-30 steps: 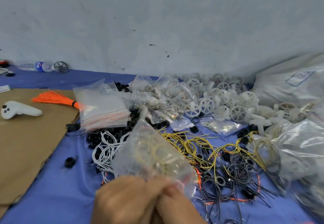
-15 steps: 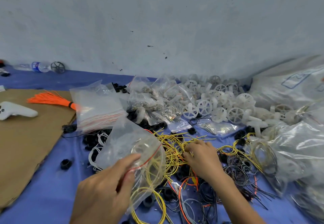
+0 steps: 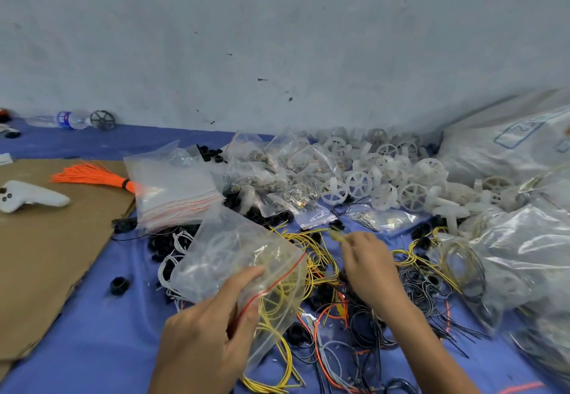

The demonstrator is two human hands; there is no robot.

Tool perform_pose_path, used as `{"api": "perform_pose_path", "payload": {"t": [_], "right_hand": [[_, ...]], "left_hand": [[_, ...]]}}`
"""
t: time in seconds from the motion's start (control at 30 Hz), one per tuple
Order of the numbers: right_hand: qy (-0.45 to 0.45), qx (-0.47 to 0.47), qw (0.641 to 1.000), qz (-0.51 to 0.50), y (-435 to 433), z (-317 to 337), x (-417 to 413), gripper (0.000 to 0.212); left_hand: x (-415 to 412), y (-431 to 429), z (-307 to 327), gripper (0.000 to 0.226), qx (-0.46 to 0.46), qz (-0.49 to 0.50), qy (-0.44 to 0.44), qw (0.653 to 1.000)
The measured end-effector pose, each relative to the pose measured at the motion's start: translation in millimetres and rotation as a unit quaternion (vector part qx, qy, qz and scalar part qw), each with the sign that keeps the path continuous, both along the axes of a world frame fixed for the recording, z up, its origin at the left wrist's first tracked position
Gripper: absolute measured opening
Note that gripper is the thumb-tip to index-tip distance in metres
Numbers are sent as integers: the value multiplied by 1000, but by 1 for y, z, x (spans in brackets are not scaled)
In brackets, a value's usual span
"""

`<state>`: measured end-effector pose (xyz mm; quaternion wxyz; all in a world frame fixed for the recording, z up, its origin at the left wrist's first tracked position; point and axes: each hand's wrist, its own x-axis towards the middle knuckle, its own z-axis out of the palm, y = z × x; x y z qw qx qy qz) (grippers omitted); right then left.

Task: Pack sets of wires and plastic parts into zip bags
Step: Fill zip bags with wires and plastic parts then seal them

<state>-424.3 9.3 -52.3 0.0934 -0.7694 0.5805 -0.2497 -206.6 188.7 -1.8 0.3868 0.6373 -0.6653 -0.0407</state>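
My left hand [image 3: 209, 328] grips a clear zip bag [image 3: 234, 257] with a red seal line by its mouth; white and yellow wire shows inside it. To its right, my right hand [image 3: 367, 267] pinches a yellow wire [image 3: 336, 236] lifted from the tangled yellow wire heap [image 3: 311, 254]. Black and orange wires [image 3: 410, 295] lie loose below that hand. White plastic wheels [image 3: 385, 183] are heaped behind. Black plastic rings [image 3: 265, 214] lie scattered under the bags.
A stack of empty zip bags [image 3: 172, 190] lies at centre left, small filled bags [image 3: 277, 174] behind. Brown cardboard [image 3: 46, 239] holds an orange wire bundle [image 3: 92, 177] and a white controller [image 3: 27, 199]. Big plastic sacks [image 3: 509, 152] crowd the right. A water bottle [image 3: 68, 119] lies by the wall.
My hands have separated from in front of me. The left now holds the bag lower and tilted; the right reached into the yellow wires and has lifted one up.
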Motion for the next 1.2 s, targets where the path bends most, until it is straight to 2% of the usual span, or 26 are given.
{"api": "perform_pose_path", "payload": {"t": [0.1,0.2,0.23,0.3,0.33,0.37,0.4,0.47,0.57,0.63,0.7,0.8,0.87,0.97,1.1,1.17,1.2], "right_hand": [[-230,-24,972,-36,15,21,-7,17],[-410,-56,910,-25,35,40,-12,21],[-478,-49,877,-11,42,45,-14,24],[-623,17,781,36,56,55,-20,28],[-667,52,741,59,64,58,-23,27],[-681,79,723,79,73,60,-25,25],[-672,101,728,91,83,59,-25,25],[-618,139,767,104,103,56,-18,26],[-516,177,828,130,124,46,1,20],[-486,222,832,150,133,40,15,15],[-474,266,824,162,138,34,29,20],[-471,291,817,159,137,31,52,27],[-529,316,777,128,134,35,66,27],[-628,356,682,119,133,39,81,29],[-696,414,567,150,136,44,90,33],[-715,473,493,148,142,43,93,37],[-712,490,481,146,149,42,95,40]], "left_hand": [[-3,0,0,41,17,-1,0,1000],[-5,-3,2,49,35,-1,10,999],[-6,-5,3,51,40,1,7,999],[-8,-6,3,55,51,17,13,998],[-9,-7,1,55,49,31,14,998],[-10,-7,-2,53,45,40,13,998],[-12,-7,-5,55,48,44,21,998],[-14,-8,-12,67,59,46,39,996],[-17,-7,-15,62,85,60,37,994],[-19,-7,-15,60,102,73,20,992],[-21,-7,-15,56,115,74,-13,991],[-26,-4,-15,47,74,43,-103,991],[-27,1,-7,47,80,26,-125,989],[-19,8,-3,48,21,50,-161,985],[-10,15,7,49,100,32,-120,987],[-2,15,-3,55,47,52,-88,994],[2,17,-3,58,48,54,-90,993]]}}
